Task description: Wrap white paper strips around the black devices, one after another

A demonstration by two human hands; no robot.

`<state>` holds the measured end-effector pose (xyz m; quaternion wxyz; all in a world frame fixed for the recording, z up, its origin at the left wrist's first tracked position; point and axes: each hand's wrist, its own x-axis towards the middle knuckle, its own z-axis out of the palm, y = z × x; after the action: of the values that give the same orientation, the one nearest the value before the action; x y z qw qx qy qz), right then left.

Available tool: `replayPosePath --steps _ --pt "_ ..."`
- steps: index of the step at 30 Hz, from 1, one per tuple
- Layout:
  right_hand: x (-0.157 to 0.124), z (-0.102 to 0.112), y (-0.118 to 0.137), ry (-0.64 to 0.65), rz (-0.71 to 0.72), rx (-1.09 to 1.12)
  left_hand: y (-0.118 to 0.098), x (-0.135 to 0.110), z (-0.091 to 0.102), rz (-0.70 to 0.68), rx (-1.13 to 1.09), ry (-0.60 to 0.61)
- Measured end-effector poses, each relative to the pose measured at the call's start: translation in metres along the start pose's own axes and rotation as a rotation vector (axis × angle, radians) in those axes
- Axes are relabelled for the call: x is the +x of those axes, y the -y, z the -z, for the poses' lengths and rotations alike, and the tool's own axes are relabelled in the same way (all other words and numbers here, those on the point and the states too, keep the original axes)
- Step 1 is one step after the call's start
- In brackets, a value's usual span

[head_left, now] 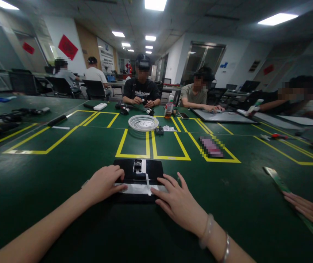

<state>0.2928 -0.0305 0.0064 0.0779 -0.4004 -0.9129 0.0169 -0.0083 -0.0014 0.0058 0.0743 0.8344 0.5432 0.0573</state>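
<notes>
A flat black panel point(126, 165) lies on the green table in front of me. A silver-grey strip point(136, 189) runs across it, and a narrow white strip point(147, 181) crosses that one near its middle. A small square dark part point(138, 166) with a pale border sits toward the panel's far edge. My left hand point(105, 182) grips the panel's left side, fingers curled on top and thumb along the silver-grey strip. On the right side, my right hand point(175, 195) rests with fingers spread, its fingertips touching the panel and strip.
Yellow tape outlines mark the green table point(91, 175). Beyond the panel stand a white basket point(143, 123) and a bottle point(167, 111); a pinkish blurred item point(211, 147) lies to the right. Another person's hand point(306, 206) touches a long green strip point(278, 180). Several people sit around.
</notes>
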Motion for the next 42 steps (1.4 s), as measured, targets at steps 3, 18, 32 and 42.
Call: replayPosePath --steps 3,18,32,42 --pt "0.000 -0.001 0.000 0.004 -0.003 -0.009 -0.006 -0.001 -0.002 -0.089 -0.007 -0.059" --pt "-0.002 0.011 -0.007 -0.012 0.125 0.022 -0.009 0.003 -0.025 -0.290 -0.055 -0.022" --pt "-0.006 0.014 -0.006 -0.062 0.078 0.030 0.029 0.000 0.005 -0.185 -0.095 -0.115" --pt "-0.007 0.014 -0.008 -0.060 0.081 0.059 0.166 -0.029 0.039 0.542 0.105 -0.195"
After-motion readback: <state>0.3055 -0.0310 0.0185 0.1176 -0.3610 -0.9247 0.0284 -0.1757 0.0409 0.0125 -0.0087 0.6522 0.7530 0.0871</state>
